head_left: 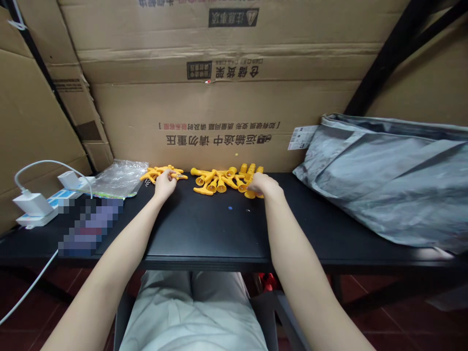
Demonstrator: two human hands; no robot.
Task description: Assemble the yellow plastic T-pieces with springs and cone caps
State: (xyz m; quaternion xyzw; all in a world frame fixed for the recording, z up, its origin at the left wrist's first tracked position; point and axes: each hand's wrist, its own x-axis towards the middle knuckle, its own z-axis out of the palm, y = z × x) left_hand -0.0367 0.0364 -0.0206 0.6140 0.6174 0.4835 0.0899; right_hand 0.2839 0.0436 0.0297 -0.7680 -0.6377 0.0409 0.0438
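Note:
My left hand (165, 184) is closed, its fingers pinching a yellow T-shaped plastic handle (180, 176) at the front of a loose pile of similar yellow handles (157, 171). Beyond the table's middle lie several yellow funnel-shaped plastic pieces (221, 186), some with their round mouths facing me. A yellow T-shaped piece (203, 191) lies in front of them. My right hand (266, 184) reaches down over the right end of this group, fingers curled round a yellow funnel-shaped piece (250, 194); the fingertips are mostly hidden. More yellow pieces (251, 168) stand upright just behind that hand.
A clear plastic bag (119, 178) lies left of the handles. Nearby are a power strip (54, 204) with white chargers and cables, and a blurred-out flat item (91, 226). A large grey bag (383, 180) occupies the right. Cardboard (219, 105) walls off the black table's (208, 234) back.

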